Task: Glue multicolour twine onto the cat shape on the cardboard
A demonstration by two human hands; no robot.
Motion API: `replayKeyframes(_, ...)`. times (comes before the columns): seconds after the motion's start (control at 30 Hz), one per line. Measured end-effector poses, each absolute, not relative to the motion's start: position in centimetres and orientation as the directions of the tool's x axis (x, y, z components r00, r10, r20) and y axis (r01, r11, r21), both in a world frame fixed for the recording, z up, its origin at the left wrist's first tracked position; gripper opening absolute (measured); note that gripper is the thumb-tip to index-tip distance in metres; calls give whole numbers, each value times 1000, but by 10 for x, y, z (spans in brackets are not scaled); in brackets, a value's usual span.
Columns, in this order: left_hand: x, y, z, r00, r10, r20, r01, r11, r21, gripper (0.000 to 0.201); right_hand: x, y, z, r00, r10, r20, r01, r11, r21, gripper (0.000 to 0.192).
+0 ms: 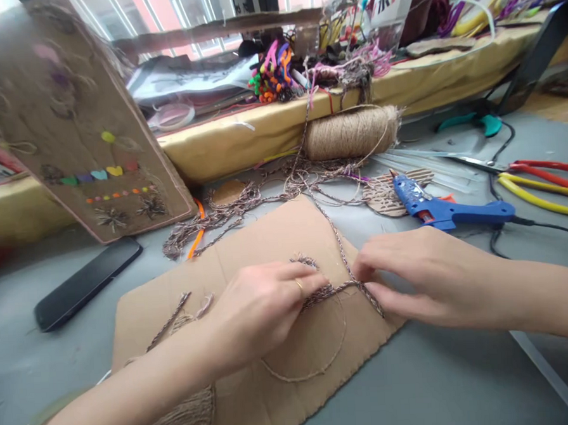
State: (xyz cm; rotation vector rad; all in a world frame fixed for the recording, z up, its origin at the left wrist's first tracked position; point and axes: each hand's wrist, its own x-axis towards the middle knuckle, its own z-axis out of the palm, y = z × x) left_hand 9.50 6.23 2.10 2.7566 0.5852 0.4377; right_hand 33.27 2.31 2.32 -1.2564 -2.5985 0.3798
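A piece of brown cardboard lies flat on the grey table, with a small bundle of twisted brown-purple cord on it. Over this bundle my left hand is closed, fingertips pressing it to the board and hiding part of it. The cord runs from the tangle behind, down to my right hand, which pinches it between thumb and fingers near the board's right edge. One cord end pokes out below the pinch. A thin loop of twine lies below the left fingers.
A blue glue gun, red-and-yellow-handled scissors and a twine spool lie beyond the right hand. Tangled cord spreads behind the board. At left are a black phone and a decorated panel; a round twine-covered piece sits below my left forearm.
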Motion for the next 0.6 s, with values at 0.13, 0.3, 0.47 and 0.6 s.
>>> replayKeyframes(0.13,77,65,39,563,777,281,406,-556,725,2,337,29,29,-547,835,52,735,510,-447,11)
replayKeyframes(0.3,53,51,55,320,916,240,479,-375,793,13,338,37,41,-387,894,225,766,447,-461,15)
replayKeyframes(0.47,33,30,50,201,960,193,573,-275,772,13,327,43,48,-344,898,275,740,440,-509,29)
replayKeyframes(0.6,22,28,38,241,943,231,609,-332,720,15,309,43,40,-566,798,207,640,584,-500,21)
